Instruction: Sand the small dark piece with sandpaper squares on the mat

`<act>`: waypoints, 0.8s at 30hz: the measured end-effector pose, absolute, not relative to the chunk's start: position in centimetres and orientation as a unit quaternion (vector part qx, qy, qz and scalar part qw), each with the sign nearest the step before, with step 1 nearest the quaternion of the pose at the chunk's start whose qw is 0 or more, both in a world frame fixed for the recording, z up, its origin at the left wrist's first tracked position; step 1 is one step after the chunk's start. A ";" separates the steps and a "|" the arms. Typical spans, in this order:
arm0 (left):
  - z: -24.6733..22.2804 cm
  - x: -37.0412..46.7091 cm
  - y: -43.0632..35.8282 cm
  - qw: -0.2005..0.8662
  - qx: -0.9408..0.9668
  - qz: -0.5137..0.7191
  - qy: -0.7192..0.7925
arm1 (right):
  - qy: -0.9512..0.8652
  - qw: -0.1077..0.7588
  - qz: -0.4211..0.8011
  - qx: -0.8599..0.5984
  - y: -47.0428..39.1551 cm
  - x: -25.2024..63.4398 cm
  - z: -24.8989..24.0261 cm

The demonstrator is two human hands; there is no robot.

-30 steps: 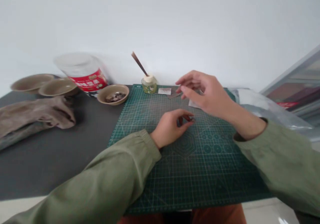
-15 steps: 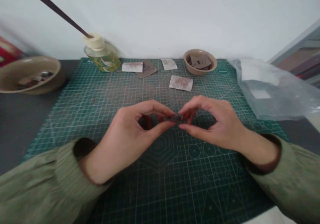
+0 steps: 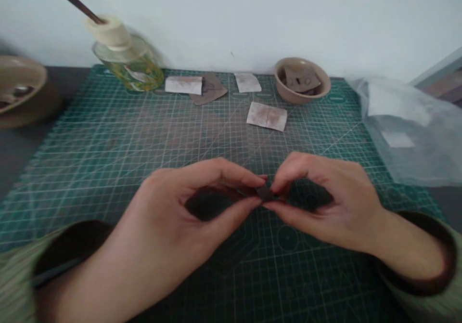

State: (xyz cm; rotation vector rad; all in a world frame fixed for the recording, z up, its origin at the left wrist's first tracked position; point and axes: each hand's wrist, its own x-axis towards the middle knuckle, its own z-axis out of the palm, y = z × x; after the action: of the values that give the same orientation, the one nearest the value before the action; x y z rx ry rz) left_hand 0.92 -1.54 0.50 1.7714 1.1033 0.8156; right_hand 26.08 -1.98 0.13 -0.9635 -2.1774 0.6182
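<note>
Between my two hands, above the green cutting mat (image 3: 151,135), is a small dark grey piece (image 3: 265,192). My left hand (image 3: 180,212) pinches its left side between thumb and fingers. From the right, my right hand (image 3: 332,198) closes its thumb and fingertips on the same piece. The fingertips of both hands nearly meet and hide part of it. Beyond the hands, a stained white paper (image 3: 267,116) lies on the mat.
At the back stand a bottle (image 3: 126,58) with a dark stick and a small bowl (image 3: 302,96) of grey pieces. Another bowl (image 3: 29,101) is far left. Papers (image 3: 184,85) and a grey sheet (image 3: 212,90) lie between. A plastic bag (image 3: 415,154) is at right.
The view has moved closer, so both hands look larger and lower. The small dark piece appears tilted now, and the fingertips of the two hands are closer together.
</note>
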 end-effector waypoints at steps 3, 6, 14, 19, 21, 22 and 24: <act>0.7 1.3 -1.5 0.473 0.692 0.328 0.435 | -0.835 0.332 0.238 -0.368 -2.0 26.0 0.1; 0.8 1.3 -1.4 0.501 0.678 0.324 0.429 | -0.837 0.332 0.239 -0.363 -2.0 26.1 0.0; 0.6 1.2 -1.5 0.549 0.650 0.318 0.418 | -0.835 0.333 0.257 -0.355 -2.1 26.2 0.1; 0.6 1.1 -1.4 0.538 0.657 0.328 0.413 | -0.827 0.338 0.266 -0.361 -2.2 26.3 0.1; 0.7 0.9 -1.5 0.539 0.656 0.328 0.415 | -0.824 0.339 0.266 -0.368 -2.2 26.3 0.1; 0.6 0.9 -1.5 0.540 0.654 0.328 0.416 | -0.823 0.341 0.266 -0.369 -2.2 26.3 0.1; 0.6 0.9 -1.5 0.542 0.650 0.330 0.418 | -0.821 0.345 0.266 -0.370 -2.2 26.3 0.1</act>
State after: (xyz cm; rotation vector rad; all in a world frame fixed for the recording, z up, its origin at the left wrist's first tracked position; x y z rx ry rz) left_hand 0.93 -1.50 0.57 1.5450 0.9921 0.7849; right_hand 26.26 -2.24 0.11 -0.9616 -2.1306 0.6895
